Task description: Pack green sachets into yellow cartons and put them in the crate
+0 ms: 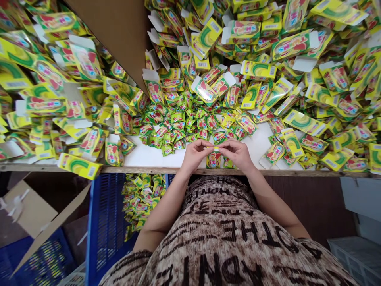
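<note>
Bare forearms (165, 204), extended forward, converging; left hand (193, 157) and right hand (240, 155), drawn close together, fingers (201, 143) bent, pinched toward thumbs (207, 151).

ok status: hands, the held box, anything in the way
Left hand, right hand: pinching top end of small box. Box near table edge. Green packets piled beyond, not blocking.

Mottled brown shirt (208, 238) — dark lettering (248, 232)
</note>
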### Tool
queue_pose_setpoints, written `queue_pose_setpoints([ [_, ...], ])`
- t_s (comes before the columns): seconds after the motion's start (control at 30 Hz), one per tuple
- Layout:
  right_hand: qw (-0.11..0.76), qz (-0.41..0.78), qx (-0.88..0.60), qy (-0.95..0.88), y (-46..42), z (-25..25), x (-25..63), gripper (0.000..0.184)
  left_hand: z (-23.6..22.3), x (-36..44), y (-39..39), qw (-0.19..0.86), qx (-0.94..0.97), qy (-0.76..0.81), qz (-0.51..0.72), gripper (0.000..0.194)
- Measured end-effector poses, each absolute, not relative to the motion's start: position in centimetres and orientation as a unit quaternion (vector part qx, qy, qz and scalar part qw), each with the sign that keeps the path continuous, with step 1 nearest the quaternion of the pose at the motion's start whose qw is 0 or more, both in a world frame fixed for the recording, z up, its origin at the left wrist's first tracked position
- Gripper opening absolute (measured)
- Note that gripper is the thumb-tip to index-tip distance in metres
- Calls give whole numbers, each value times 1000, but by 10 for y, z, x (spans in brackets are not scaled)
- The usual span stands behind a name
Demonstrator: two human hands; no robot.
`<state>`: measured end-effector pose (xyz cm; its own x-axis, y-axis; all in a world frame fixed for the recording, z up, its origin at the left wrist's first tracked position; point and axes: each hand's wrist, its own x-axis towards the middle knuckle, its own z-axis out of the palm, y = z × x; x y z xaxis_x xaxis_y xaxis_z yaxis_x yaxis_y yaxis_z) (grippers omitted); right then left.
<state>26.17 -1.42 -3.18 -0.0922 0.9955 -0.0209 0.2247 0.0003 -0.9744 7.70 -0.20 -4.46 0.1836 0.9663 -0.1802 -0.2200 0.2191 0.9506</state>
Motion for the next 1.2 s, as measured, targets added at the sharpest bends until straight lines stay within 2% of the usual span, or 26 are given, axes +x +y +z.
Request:
queue_pose_setpoints([
  [0.2, 409, 514, -514, -552, -16, -35, 267, 19, -47, 73, -6, 597, 499, 430, 457, 15],
  [0.43, 431, 440, -509, -601, -19, -33, 261, 15, -47, 66, -11, 573, 529, 442, 442, 31],
  [0.63, 426, 399, -507, -634, -25, -33, 256, 11, -46, 68, -12, 546, 572, 425, 441, 16],
  [0.77, 439, 365, -497, -653, -36, -36, 259, 8, -54, 73, -20, 584, 529, 440, 431, 22],
  [0.9, 378, 368, -477, -702, -9, -33, 271, 11, -53, 77, -25, 563, 562, 459, 396, 30],
  [1.1, 212, 93, -647, -726, 81, -43, 280, 20, -47, 77, -20, 542, 616, 421, 387, 30],
  [1.2, 178, 87, -649, -735, 100, -50, 281, 19, -49, 77, -20, 540, 621, 409, 395, 26],
])
